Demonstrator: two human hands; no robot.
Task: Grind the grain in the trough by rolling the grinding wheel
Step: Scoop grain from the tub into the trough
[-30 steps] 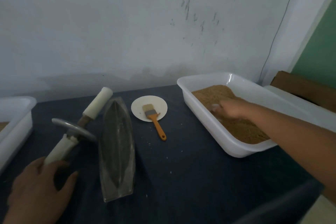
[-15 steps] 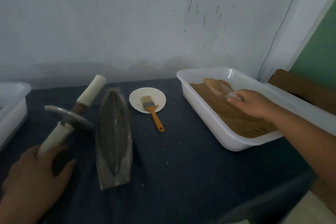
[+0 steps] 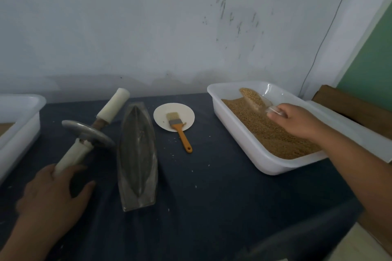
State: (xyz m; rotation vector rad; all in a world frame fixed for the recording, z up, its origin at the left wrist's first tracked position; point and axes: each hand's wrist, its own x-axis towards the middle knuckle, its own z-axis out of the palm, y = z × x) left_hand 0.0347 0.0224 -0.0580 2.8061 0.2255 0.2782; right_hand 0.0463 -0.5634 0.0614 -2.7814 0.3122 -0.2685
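The trough (image 3: 137,154) lies lengthwise on the dark table (image 3: 212,197). Just left of it the grinding wheel (image 3: 88,133) rests tilted. The left hand (image 3: 53,195) curls its fingers over the wheel's near handle, thumb spread. Well right of the trough, the right hand (image 3: 297,121) grips a full clear scoop (image 3: 257,99) above the grain (image 3: 275,140) in a white tub (image 3: 265,163). A brush (image 3: 178,127) lies on a plate (image 3: 163,112) beside the trough's far end.
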